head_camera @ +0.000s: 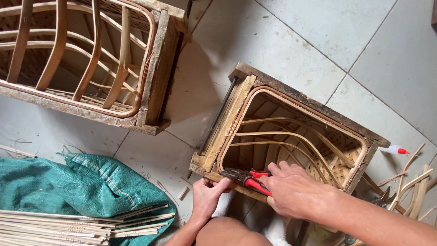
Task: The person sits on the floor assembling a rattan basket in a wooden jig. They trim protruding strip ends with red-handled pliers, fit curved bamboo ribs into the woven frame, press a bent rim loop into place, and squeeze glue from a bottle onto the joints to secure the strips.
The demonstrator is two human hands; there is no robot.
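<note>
A wooden box frame (300,98) with curved bamboo strips inside lies on the tiled floor in front of me. My right hand (291,191) grips pliers with red handles (248,177), whose jaws rest on the frame's near edge. My left hand (207,196) pinches that same near edge just left of the pliers' jaws. A dark metal rod (217,116) runs along the frame's left side. My knee shows at the bottom of the view.
A second, similar frame (86,59) stands at the upper left. A green woven sack (82,182) with a stack of flat bamboo slats (68,223) lies at the lower left. Loose bamboo offcuts (409,182) and a small white bottle with a red cap (395,149) sit at the right.
</note>
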